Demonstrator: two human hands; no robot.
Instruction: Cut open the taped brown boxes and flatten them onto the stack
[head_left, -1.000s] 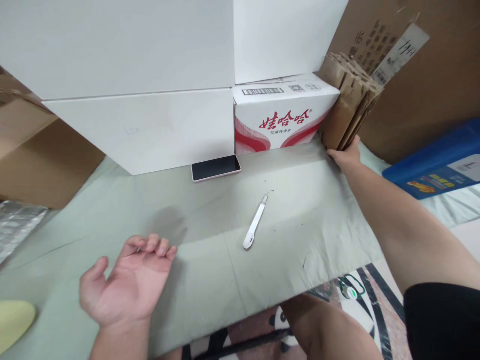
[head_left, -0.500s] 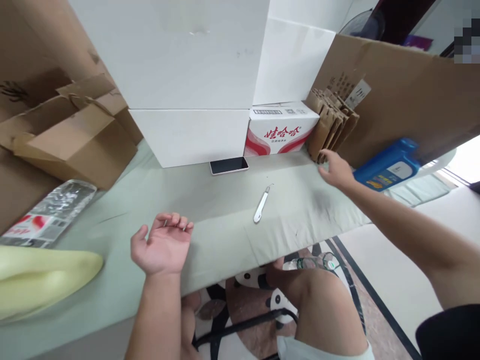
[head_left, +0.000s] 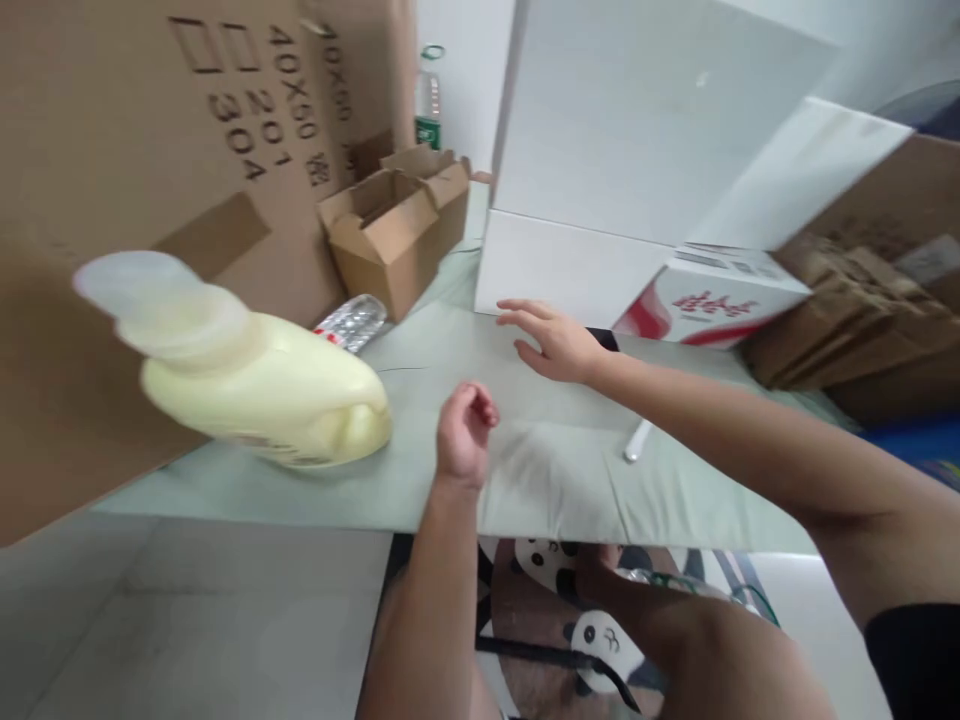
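Note:
My left hand (head_left: 466,432) hovers above the near part of the cloth-covered table (head_left: 420,490), its fingers loosely curled and nothing in them. Farther back, in front of the white box panels, my right hand (head_left: 551,342) reaches leftward with its fingers apart; it is empty. Behind the right wrist shows a dark corner of a phone (head_left: 604,339). A white-handled tool (head_left: 637,442) lies below the right forearm, its tip hidden by the arm. To the left of both hands is a pale yellow bottle (head_left: 300,375) with a translucent cap, slightly blurred.
Small open cardboard boxes (head_left: 401,235) and a clear plastic-wrapped item (head_left: 356,322) sit at the back left. A large carton wall (head_left: 225,150) borders the left side. A red-and-white box (head_left: 697,305) and folded cardboard (head_left: 840,325) stand at the right.
The view has swung left, bringing the whole yellow bottle into sight. My right hand has left the folded cardboard and crossed over near the phone. My left hand's fingers curl more.

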